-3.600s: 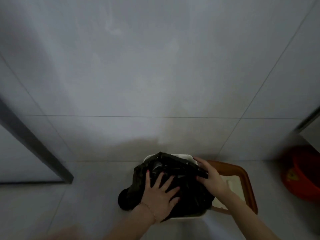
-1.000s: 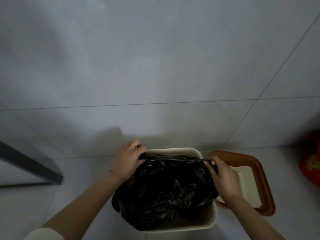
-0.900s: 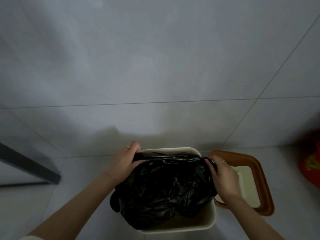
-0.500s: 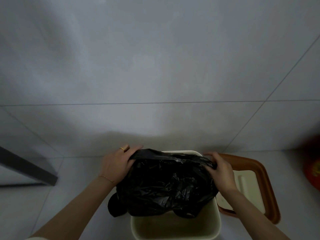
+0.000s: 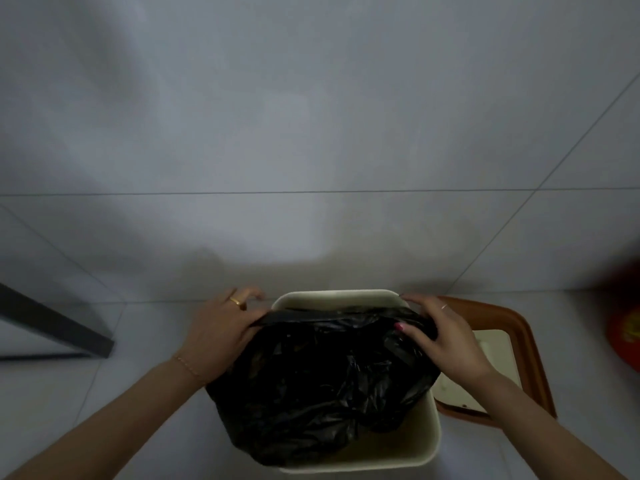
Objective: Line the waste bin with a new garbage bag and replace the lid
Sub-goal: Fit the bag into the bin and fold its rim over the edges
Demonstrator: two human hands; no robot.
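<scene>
A cream rectangular waste bin [image 5: 408, 455] stands on the floor against the tiled wall. A crumpled black garbage bag [image 5: 322, 382] lies over its mouth, its far edge stretched straight just short of the bin's far rim. My left hand [image 5: 221, 330] grips the bag's edge at the bin's left far corner. My right hand [image 5: 446, 337] grips the edge at the right far corner. The bin's lid [image 5: 512, 368], brown-framed with a cream flap, lies flat on the floor to the right of the bin, partly hidden by my right forearm.
A pale tiled wall [image 5: 311, 133] rises right behind the bin. A dark metal frame leg [image 5: 59, 327] slants across the floor at the left. A blurred red object [image 5: 627, 334] sits at the right edge.
Both hands have pulled the bag's edge apart and toward the bin's far corners. The bag now spreads wider over the mouth, and the bin's far rim shows beyond it.
</scene>
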